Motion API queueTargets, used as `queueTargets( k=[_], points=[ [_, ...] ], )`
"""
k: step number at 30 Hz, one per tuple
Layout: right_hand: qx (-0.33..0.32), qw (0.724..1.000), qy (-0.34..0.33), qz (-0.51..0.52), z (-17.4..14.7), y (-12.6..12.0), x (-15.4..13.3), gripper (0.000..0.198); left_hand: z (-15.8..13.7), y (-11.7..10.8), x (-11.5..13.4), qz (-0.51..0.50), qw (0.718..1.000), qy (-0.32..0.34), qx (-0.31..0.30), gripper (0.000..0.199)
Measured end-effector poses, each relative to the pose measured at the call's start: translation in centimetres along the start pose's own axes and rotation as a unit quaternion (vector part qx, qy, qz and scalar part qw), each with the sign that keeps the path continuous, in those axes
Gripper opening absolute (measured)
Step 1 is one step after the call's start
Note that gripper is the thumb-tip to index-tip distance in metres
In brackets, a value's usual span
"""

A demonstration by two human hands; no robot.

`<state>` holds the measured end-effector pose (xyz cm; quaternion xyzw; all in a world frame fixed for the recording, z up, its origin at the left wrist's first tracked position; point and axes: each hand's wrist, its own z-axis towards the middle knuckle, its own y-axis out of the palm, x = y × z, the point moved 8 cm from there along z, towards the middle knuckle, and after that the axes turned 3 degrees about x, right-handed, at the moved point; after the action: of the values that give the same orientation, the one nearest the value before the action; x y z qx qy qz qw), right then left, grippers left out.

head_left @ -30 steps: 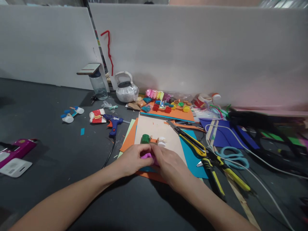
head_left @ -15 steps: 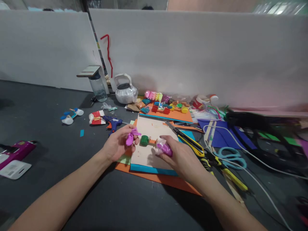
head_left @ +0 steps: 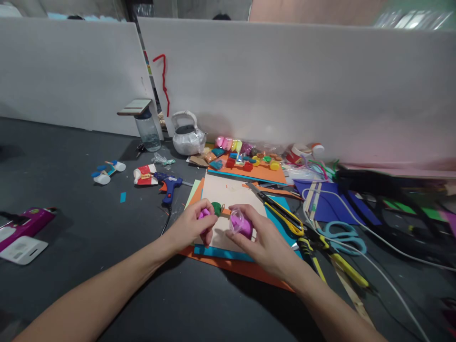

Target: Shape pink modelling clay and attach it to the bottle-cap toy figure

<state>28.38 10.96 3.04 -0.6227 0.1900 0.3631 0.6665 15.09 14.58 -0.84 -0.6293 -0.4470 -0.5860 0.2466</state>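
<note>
Between the curled fingers of my left hand (head_left: pixel 194 222) shows a purple lump of modelling clay (head_left: pixel 204 214), mostly covered by the fingers. My right hand (head_left: pixel 261 235) is closed round a clear plastic wrapper with more purple clay (head_left: pixel 242 224) in it. Both hands hover over a beige sheet (head_left: pixel 223 236) that lies on blue and orange sheets. Just behind them, on the beige sheet, sits a green clay piece (head_left: pixel 216 208) next to a small orange strip (head_left: pixel 226 212), partly hidden by my hands.
A blue glue gun (head_left: pixel 170 184) lies left of the sheets. To the right are a yellow utility knife (head_left: pixel 285 214), blue-handled scissors (head_left: pixel 345 236) and a white cable (head_left: pixel 377 259). Behind stand a kettle (head_left: pixel 188 140), a water jar (head_left: pixel 148 133) and several coloured clay pieces (head_left: pixel 247 164).
My left hand has turned and its fingers have folded over the purple clay, which showed more before. The wrapper in my right hand has turned, its opening now facing left.
</note>
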Motion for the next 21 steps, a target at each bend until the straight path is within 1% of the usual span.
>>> queueTargets(
  k=[4,6,10,15,18,21],
  points=[
    [0.027,0.999,0.013,-0.023,0.0,0.0,0.2,0.036,-0.4,0.5,0.1,0.018,0.999,0.015,-0.024,0.033],
    [0.024,0.999,0.007,-0.024,0.0,0.1,0.0,0.037,-0.5,0.7,0.1,0.019,0.999,0.011,-0.027,0.035],
    [-0.002,0.999,-0.029,-0.014,-0.1,0.6,-0.6,0.041,-0.6,0.9,-0.1,0.014,0.999,-0.009,-0.031,0.036],
    [0.0,0.994,-0.087,-0.063,-0.4,1.2,-0.8,0.049,-0.8,1.3,-0.2,0.022,0.998,-0.036,-0.049,0.036],
    [0.0,0.991,-0.102,-0.084,-0.6,1.5,-0.5,0.055,-1.0,1.4,-0.2,0.048,0.997,-0.038,-0.044,0.034],
    [0.0,0.988,-0.113,-0.104,-0.6,1.7,-0.5,0.057,-1.0,1.2,-0.1,0.097,0.994,-0.023,-0.033,0.033]
  ],
)
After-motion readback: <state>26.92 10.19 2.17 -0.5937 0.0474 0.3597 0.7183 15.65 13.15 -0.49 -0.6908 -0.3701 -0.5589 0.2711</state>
